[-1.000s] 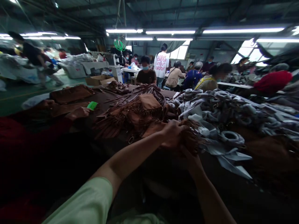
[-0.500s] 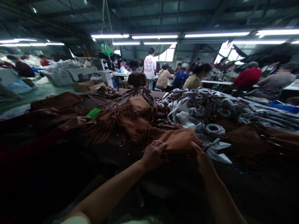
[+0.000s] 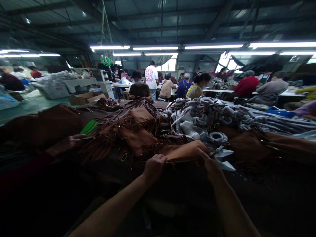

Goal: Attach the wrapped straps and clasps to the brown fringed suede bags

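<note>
A brown suede-like bag [image 3: 184, 150] lies at the near edge of the pile, its near edge lifted slightly between my hands. My left hand [image 3: 155, 165] grips its near left edge, fingers curled over the top. At its right end is my right hand [image 3: 207, 160], closed on the edge with one finger stretched along the surface; the thumb is hidden underneath. More brown fringed bags [image 3: 138, 138] lie against it on the left. A metal clasp [image 3: 124, 156] hangs near them.
At the left, a co-worker's hand [image 3: 70, 143] holds a green comb [image 3: 90, 127] at the fringe. Plastic-wrapped straps [image 3: 218, 136] are heaped behind and right of my right hand. Another brown bag [image 3: 249, 144] lies on the right. Several people sit at tables beyond.
My hands still hold the bag, whose near edge now looks more tilted. The view has shifted, so things appear further left. The co-worker's second hand no longer shows clearly by the comb.
</note>
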{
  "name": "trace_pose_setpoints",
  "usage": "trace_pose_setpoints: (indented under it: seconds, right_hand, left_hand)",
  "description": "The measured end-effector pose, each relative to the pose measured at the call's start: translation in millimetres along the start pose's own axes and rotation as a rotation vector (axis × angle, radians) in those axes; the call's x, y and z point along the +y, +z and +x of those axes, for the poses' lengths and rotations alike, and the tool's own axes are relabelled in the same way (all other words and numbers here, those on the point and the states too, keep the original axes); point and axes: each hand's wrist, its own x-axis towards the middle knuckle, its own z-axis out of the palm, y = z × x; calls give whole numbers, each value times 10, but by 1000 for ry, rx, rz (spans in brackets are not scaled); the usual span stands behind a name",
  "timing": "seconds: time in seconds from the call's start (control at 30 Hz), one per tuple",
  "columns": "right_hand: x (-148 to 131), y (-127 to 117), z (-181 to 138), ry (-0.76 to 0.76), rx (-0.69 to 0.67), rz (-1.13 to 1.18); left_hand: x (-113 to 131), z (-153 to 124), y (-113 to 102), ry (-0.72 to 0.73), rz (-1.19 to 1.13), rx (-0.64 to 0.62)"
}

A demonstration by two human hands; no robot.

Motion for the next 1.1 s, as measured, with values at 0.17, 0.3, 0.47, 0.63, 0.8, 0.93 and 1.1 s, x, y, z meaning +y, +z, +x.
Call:
trace_pose_setpoints:
  seconds: [0.17,0.3,0.47,0.63,0.8,0.93,1.1]
  right_hand:
    - [-343,239,-259,-341,-462,84]
    - [-330,15,-210,-394,-220,-364]
    - [290,-352,-122,-153,-133,-751]
    - [665,-328,-184,7,-189,-529]
    - [596,-304,-171,48,-151,-245]
    - [567,-326,-108,122,-158,-174]
    - [572,-313,-53,150,-154,-184]
  left_hand:
    - [286,221,56,-281,-661,147]
    - [536,357,107,-486,-1489,294]
    - [657,236,330,-751,-1751,-32]
    - [735,119,576,-877,-1619,-300]
    - [669,24,605,-856,-1759,-104]
    - [451,-51,495,-933,-1701,164]
    - [205,-81,372,-890,-1528,123]
